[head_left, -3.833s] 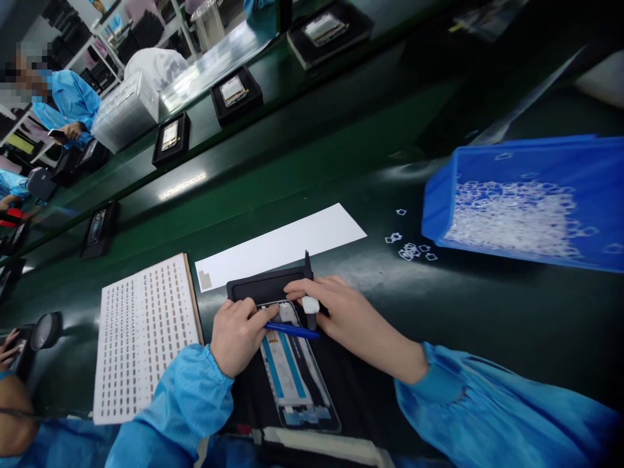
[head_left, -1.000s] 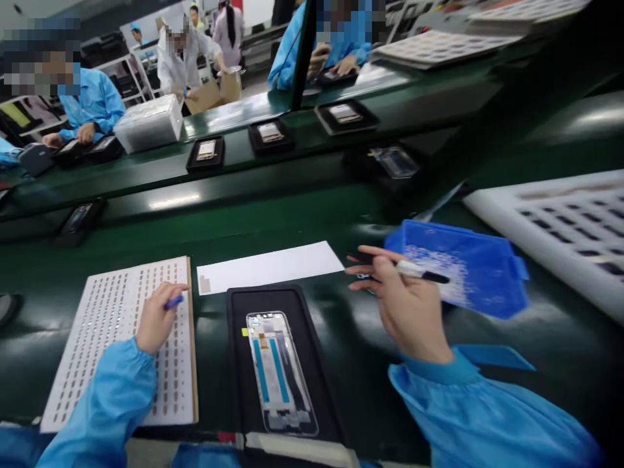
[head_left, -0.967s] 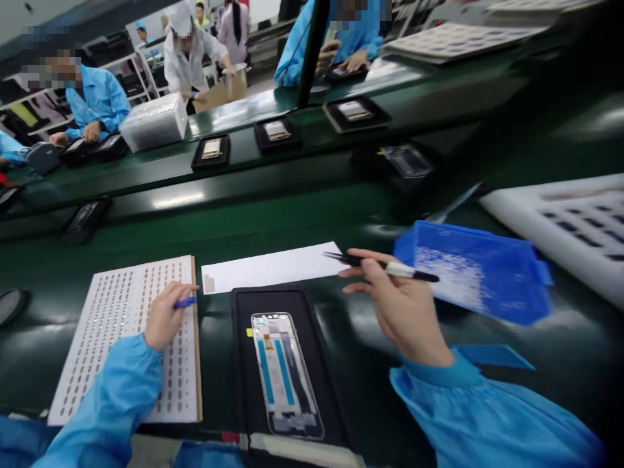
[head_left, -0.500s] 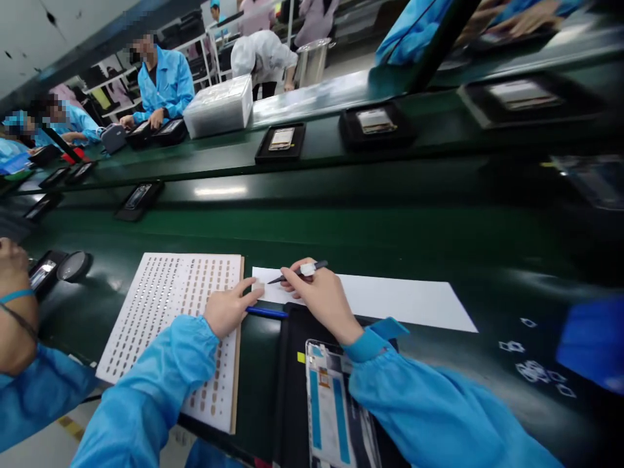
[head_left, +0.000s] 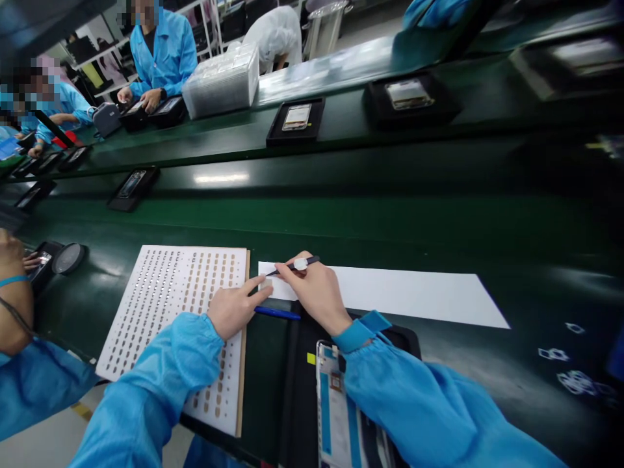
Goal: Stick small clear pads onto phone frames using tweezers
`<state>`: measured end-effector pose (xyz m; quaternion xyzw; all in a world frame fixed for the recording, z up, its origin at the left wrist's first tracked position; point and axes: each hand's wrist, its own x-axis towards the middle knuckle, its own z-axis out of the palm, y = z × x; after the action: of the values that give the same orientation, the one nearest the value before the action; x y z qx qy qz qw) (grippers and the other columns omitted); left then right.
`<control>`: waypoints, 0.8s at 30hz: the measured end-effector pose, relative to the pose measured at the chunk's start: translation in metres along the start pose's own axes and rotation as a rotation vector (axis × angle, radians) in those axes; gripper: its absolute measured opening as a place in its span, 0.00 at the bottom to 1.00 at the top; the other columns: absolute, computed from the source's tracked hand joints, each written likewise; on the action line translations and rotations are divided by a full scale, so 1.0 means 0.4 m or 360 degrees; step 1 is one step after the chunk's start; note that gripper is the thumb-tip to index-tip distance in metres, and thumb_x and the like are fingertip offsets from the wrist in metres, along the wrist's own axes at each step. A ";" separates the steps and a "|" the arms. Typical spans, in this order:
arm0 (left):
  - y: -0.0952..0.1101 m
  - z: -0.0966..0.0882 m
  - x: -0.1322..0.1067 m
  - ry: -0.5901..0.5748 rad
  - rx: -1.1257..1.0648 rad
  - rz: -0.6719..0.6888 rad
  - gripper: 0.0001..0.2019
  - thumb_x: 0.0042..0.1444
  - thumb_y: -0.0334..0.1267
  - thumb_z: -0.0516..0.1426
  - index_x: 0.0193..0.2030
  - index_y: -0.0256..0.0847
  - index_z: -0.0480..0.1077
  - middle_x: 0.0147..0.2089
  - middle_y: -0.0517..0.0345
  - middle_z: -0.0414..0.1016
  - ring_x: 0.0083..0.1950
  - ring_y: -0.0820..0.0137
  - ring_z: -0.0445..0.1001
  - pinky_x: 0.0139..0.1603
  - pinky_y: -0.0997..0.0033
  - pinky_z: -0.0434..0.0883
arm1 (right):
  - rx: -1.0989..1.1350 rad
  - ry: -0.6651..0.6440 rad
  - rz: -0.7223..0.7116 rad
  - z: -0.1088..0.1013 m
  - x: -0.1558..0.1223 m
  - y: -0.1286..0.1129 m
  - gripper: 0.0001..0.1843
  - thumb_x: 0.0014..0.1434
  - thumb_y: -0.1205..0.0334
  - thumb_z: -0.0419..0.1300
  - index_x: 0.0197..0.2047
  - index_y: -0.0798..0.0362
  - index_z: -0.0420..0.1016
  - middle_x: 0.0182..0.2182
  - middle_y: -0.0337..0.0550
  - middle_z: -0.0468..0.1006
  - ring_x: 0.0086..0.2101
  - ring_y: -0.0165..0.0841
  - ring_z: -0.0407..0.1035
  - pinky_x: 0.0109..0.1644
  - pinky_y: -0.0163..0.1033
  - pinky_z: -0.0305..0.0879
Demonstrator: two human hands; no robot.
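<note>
My left hand [head_left: 234,309] reaches over the right edge of a white sheet [head_left: 151,299] with rows of small dark and tan parts. Its thumb and forefinger close on a small pale piece [head_left: 266,284] at the left end of a white paper strip [head_left: 414,292]. My right hand [head_left: 319,296] grips dark tweezers [head_left: 301,263] wrapped with white tape, their tips touching or just above that piece. Under my left fingertips lies a blue pen [head_left: 277,313]. An opened phone [head_left: 334,409] rests in a black tray [head_left: 299,396] below my right forearm, partly hidden by the sleeve.
Several thin clear-edged scraps [head_left: 578,382] are on the green bench at right. A co-worker's arm [head_left: 14,312] is at far left, near a round grey disc [head_left: 69,259]. Beyond, black trays [head_left: 296,121] with phones and a stack of clear trays [head_left: 221,81] line a raised shelf.
The view has shifted, so the scraps and strip sit further right. My left hand keeps its pinch, and the tweezers stay close to the pale piece.
</note>
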<state>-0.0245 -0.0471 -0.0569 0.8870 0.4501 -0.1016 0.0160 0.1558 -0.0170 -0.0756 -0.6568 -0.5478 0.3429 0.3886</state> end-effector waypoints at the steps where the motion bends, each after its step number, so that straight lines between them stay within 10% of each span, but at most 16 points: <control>1: 0.000 -0.002 0.000 -0.0015 0.0000 -0.0006 0.26 0.61 0.29 0.52 0.65 0.53 0.60 0.70 0.56 0.58 0.43 0.67 0.79 0.35 0.70 0.76 | 0.0024 -0.0012 0.0012 0.000 -0.001 0.001 0.11 0.54 0.52 0.61 0.28 0.49 0.68 0.24 0.40 0.78 0.31 0.40 0.75 0.32 0.39 0.62; 13: -0.005 -0.002 0.001 0.0060 -0.0106 -0.0027 0.24 0.62 0.30 0.53 0.63 0.53 0.64 0.68 0.57 0.62 0.45 0.65 0.79 0.37 0.67 0.77 | 0.0785 0.0158 0.0099 -0.082 -0.008 -0.004 0.23 0.48 0.39 0.65 0.28 0.52 0.68 0.23 0.46 0.78 0.29 0.41 0.77 0.26 0.36 0.67; 19: -0.017 0.016 0.000 0.0509 -0.0439 -0.0086 0.15 0.65 0.37 0.51 0.55 0.50 0.72 0.63 0.54 0.69 0.43 0.67 0.79 0.33 0.71 0.75 | 0.0688 0.0396 0.0162 -0.245 -0.179 0.066 0.23 0.48 0.41 0.68 0.23 0.51 0.68 0.15 0.38 0.68 0.27 0.41 0.76 0.25 0.35 0.64; 24: 0.045 -0.026 0.011 0.0733 -0.1217 0.0116 0.11 0.64 0.38 0.54 0.47 0.42 0.75 0.49 0.51 0.75 0.48 0.67 0.75 0.48 0.70 0.73 | 0.0422 0.0330 0.0184 -0.264 -0.283 0.113 0.24 0.54 0.43 0.64 0.18 0.50 0.65 0.19 0.40 0.67 0.28 0.41 0.76 0.26 0.36 0.66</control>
<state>-0.0058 -0.0530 -0.0488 0.8322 0.4156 0.2728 0.2457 0.2501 -0.1474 -0.0641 -0.6620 -0.4162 0.3642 0.5059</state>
